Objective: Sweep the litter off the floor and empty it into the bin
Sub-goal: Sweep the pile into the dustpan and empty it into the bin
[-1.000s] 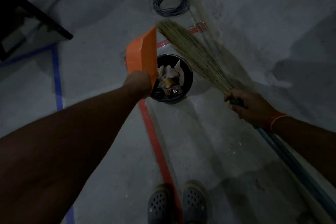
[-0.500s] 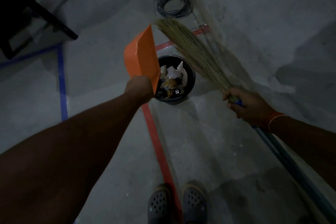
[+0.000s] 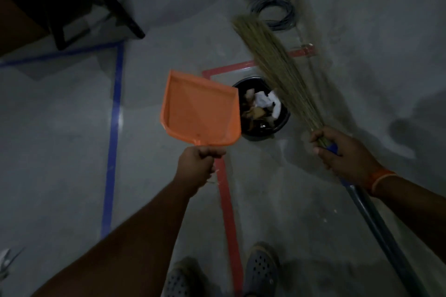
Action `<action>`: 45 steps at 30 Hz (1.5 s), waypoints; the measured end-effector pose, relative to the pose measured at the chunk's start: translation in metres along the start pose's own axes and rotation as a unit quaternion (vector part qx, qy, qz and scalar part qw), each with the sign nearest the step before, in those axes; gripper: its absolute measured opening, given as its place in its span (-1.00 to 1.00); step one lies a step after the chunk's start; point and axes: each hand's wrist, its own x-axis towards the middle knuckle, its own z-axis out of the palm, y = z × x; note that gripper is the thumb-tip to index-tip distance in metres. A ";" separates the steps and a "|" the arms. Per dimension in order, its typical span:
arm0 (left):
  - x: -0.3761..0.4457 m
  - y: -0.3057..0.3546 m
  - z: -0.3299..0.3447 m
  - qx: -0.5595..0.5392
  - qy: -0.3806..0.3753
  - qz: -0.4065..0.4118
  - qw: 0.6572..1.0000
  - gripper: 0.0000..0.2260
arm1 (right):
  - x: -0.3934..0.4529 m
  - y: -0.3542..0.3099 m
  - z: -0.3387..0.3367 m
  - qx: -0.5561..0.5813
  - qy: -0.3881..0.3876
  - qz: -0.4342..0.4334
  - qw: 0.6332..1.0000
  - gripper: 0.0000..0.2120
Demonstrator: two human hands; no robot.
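With litter in the bin, the left hand gripped the empty dustpan, the right hand the broom; emptying looked done, so setting tools down seemed next.

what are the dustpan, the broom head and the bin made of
Dustpan: looks like moulded plastic, one even matte orange with raised side walls.
Broom head: dry grass or straw, by its thin tan strands bound at the handle.
Bin: probably black plastic with a smooth, slightly glossy rim; too dark to be sure.
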 end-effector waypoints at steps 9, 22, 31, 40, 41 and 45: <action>-0.095 -0.137 -0.115 -0.203 0.082 -0.083 0.972 -0.66 | -0.005 -0.085 0.155 -0.015 -0.146 -0.060 0.987 -0.66; -0.355 -0.394 -0.311 -0.315 0.267 -0.149 0.899 -0.64 | -0.164 -0.300 0.444 -0.077 -0.365 -0.171 0.912 -0.85; -0.508 -0.510 -0.398 -0.362 0.370 -0.140 0.844 -0.64 | -0.269 -0.415 0.591 -0.121 -0.470 -0.203 0.850 -0.82; -0.582 -0.630 -0.425 -0.427 0.414 -0.165 0.787 -0.63 | -0.300 -0.449 0.726 -0.192 -0.453 -0.217 0.843 -0.93; -0.586 -0.642 -0.429 -0.434 0.413 -0.171 0.782 -0.65 | -0.298 -0.448 0.742 -0.195 -0.443 -0.221 0.846 -0.93; -0.594 -0.692 -0.454 -0.435 0.389 -0.193 0.789 -0.68 | -0.280 -0.440 0.807 -0.226 -0.410 -0.242 0.850 -0.90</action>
